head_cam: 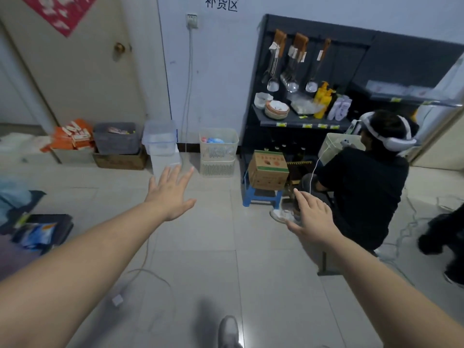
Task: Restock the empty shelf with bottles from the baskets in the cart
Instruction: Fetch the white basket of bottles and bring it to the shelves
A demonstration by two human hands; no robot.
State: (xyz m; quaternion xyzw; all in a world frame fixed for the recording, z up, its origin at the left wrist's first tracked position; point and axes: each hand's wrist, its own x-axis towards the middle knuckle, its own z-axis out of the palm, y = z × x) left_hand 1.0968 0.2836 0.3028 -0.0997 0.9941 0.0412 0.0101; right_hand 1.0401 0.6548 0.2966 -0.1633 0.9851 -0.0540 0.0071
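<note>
Two stacked white plastic lattice baskets (218, 151) stand left of the black metal shelf rack (351, 61); a brown cardboard box (268, 170) sits on a blue plastic stool (261, 195) before it.

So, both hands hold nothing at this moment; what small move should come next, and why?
Probably a step toward the stacked white plastic lattice baskets ahead, left hand leading. It and the right hand are open and empty, no cart shows, and a crouching person in black sits before the black metal shelf. Whether those baskets hold bottles is unclear.
</note>
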